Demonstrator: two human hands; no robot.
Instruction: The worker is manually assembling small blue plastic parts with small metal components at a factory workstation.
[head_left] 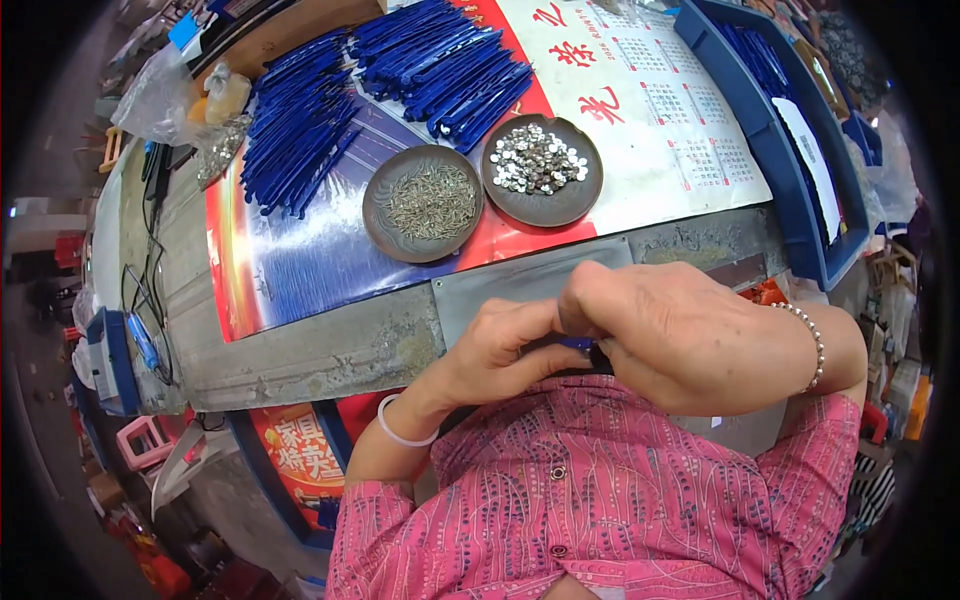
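My left hand (505, 345), with a pale bangle at its wrist, is closed in a pinch in front of my body. Against it, knuckles up, is my right hand (690, 330), fingers curled in and mostly hidden by its own back. A bit of a blue piece (577, 342) shows between the two hands; the rest is covered. Just beyond them lie a round brown dish (378, 228) of thin metal pins (432, 202) and a second dish (572, 212) with small round silvery pieces (535, 160).
Bundles of slim blue pieces (300, 120) lie on a printed poster (300, 285) spread over the worn table (310, 360). A blue crate (800, 190) with more blue pieces stands at right. Plastic bags (225, 95) sit far left, near a black cable (150, 265).
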